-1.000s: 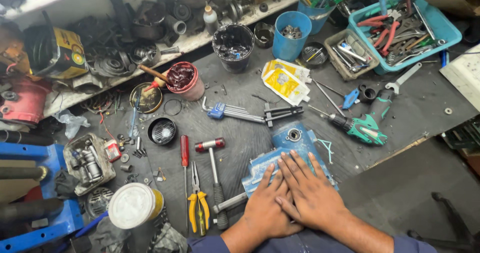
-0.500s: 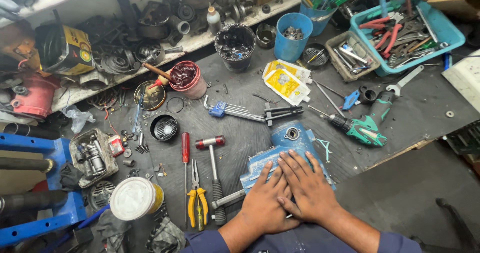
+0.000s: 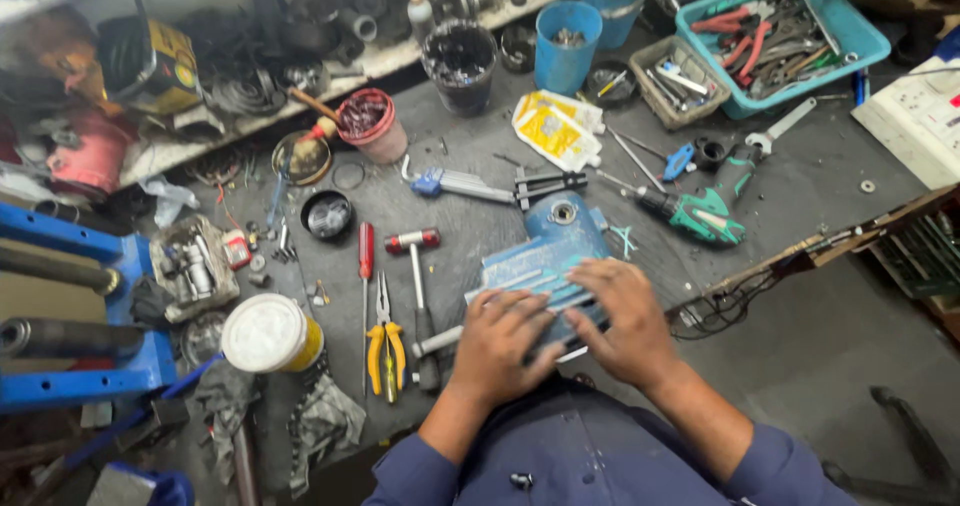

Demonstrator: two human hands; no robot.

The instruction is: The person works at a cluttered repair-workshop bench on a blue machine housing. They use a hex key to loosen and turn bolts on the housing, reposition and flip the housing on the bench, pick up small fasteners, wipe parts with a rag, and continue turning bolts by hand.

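The blue motor housing lies at the near edge of the dark workbench, straight in front of you, its round capped end pointing away and its finned part under your palms. Your left hand is laid flat on the near fins, fingers extended and close together, not gripping anything; your right hand rests just beside it, likewise flat with the fingers slightly spread, the two hands nearly touching. Both seem to press down, which I judge steadies the casting against the bench so it cannot roll. Just left of your left hand lies a small hammer with a red head, then yellow-handled pliers and a red-handled screwdriver, all laid parallel within reach. A white-lidded can stands further left. Beyond the housing lie a green cordless driver and a yellow pouch; a blue cup and a teal tray of tools sit well apart along the back.
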